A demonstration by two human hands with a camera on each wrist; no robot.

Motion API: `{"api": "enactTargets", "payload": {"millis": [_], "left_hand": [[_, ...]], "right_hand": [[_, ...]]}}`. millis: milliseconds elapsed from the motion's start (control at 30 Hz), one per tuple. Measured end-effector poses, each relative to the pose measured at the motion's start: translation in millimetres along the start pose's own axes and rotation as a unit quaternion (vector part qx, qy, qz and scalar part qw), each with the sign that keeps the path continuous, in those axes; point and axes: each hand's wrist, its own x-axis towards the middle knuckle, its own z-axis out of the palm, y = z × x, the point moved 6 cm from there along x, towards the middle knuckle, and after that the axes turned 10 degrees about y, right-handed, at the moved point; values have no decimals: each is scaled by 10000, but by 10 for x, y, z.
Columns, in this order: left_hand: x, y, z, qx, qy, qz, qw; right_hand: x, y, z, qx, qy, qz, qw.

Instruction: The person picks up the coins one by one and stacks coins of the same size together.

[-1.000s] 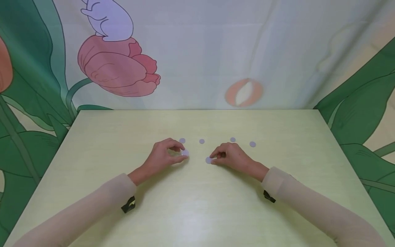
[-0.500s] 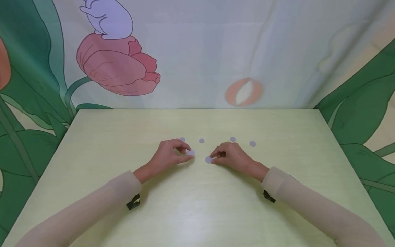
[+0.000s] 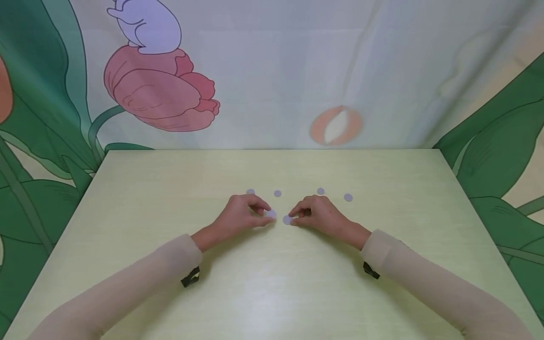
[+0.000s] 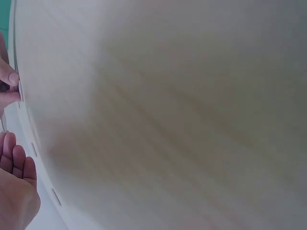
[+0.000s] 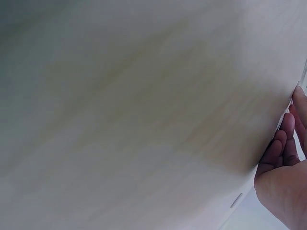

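Between thumb and fingers, my left hand [image 3: 241, 213] pinches a small pale lavender disc [image 3: 271, 215] near the middle of the table. A similar disc [image 3: 287, 220] is pinched at its right edge by my right hand [image 3: 321, 215], low over the tabletop. The two discs face each other with a narrow gap between them. In the left wrist view, my left hand's curled fingers [image 4: 18, 160] show at the left edge. The right wrist view catches my right hand [image 5: 283, 187] at its right edge, close above the table.
Behind the hands, several more lavender discs lie flat in a loose row: one [image 3: 250, 191] partly behind the left hand, others [image 3: 277, 193] [image 3: 320, 191] and the rightmost disc [image 3: 348, 197]. The pale wooden table [image 3: 272, 283] ends at a patterned curtain [image 3: 272, 71].
My left hand has slid to the right and slightly nearer with its disc, bringing it close to the other disc. The right hand stays in place, still pinching its disc.
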Motion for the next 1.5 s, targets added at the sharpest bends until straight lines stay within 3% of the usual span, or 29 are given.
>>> {"api": "enactTargets", "payload": {"millis": [300,867,1133,1367,1500], "left_hand": [[29,-4,126,-97,-218,-215,9995],[83,35,280,-154,-484,-172,9986],[146,75,367,138,-685,51,9975],[185,159,403,653,-770,376,9942],[196,142,420,682,-782,365,9939]], "right_hand": [[0,10,6,-41,3,-44,10000],[-2,-5,-9,34,40,-92,9999],[2,34,-2,80,93,-182,9998],[3,23,-2,60,97,-223,9997],[-2,16,-7,-7,113,-168,9998]]}}
